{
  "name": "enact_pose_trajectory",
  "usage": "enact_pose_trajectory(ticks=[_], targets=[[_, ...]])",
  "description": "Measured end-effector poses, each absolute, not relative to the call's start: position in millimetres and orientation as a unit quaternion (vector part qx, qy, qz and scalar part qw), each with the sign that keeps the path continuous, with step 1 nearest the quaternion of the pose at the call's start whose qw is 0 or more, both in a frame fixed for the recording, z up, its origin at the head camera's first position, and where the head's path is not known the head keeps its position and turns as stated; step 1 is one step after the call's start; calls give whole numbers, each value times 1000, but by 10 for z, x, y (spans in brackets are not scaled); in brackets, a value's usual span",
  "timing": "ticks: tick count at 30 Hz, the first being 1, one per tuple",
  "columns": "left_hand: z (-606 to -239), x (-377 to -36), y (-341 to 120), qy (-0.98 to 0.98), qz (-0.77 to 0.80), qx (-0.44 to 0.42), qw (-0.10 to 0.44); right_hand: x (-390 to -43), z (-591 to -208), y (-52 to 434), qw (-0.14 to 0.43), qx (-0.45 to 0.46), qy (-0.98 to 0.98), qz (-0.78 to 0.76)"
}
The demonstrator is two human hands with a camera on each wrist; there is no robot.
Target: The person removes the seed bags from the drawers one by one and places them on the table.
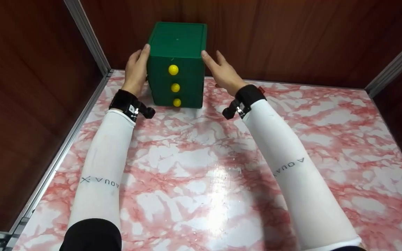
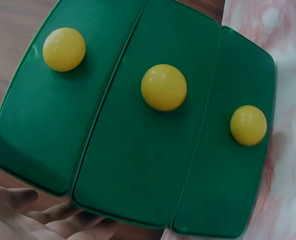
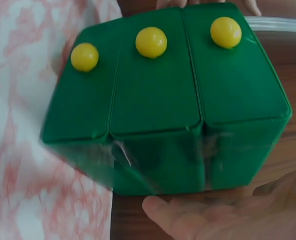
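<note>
In the head view we saw a green drawer box (image 1: 187, 78) at upper centre, slightly left of the middle, standing upright on the pink-and-white marbled desk (image 1: 173, 157) near the brown wood panel (image 1: 291, 38). Its front carried a top knob (image 1: 173, 69), a middle knob (image 1: 175, 87) and a bottom knob (image 1: 177, 102), all yellow. We saw the left hand (image 1: 137, 69) along the box's left side, thumb up at the top edge; its grip was relaxed, fingers extended rather than curled round anything. The right hand (image 1: 226, 74) was at upper centre, right of the box, its grip released and fingers spread, with the thumb tip by the box's top right front corner; we could not tell whether it touched. White sleeves (image 1: 291, 160) ran down to the lower frame. In the left wrist view we saw three drawer fronts slanting across most of the frame, with the left hand's fingers at lower left, beside the box's edge. In the right wrist view we saw the box across the upper centre, the right hand at lower right with fingers straight, and the other hand's fingertips at the top edge.
</note>
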State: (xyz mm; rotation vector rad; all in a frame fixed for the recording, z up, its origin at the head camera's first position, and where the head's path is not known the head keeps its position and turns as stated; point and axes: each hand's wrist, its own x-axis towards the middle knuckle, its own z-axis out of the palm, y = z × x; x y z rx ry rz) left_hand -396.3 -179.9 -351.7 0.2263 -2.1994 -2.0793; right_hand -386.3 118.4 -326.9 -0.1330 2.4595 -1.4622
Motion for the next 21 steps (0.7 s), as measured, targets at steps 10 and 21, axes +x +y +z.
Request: enact_pose_trajectory(ticks=[10, 21], targets=[[-3476, -4023, -1609, -730, -679, 75, 25, -3892, -3264, 1024, 153, -44, 816, -555], [-3484, -3991, -1548, -744, -664, 72, 20, -3885, -3261, 982, 148, 3, 788, -598]])
